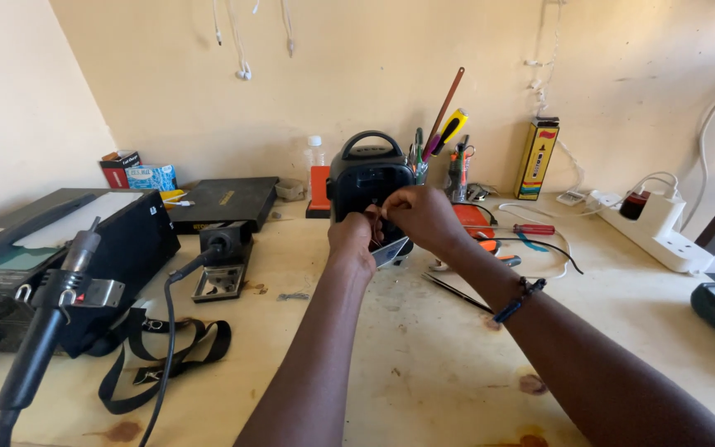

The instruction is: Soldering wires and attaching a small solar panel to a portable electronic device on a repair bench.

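Both hands up against the upright black speaker (367,178) near the tabletop's far edge, right hand (422,217) pinching something thin, left hand (352,238) curled shut, contents hidden.

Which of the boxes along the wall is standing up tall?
The yellow box right of the black speaker stands upright; the red box and blue box sit low.

A black portable speaker (369,178) with a carry handle is held upright on the wooden workbench (424,364), both hands being pressed against its front. The left hand (352,238) and right hand (422,217) are closed together over a small flat panel (391,251). A hot-air tool (47,310) is seen at the left, a power strip (651,228) at the right.
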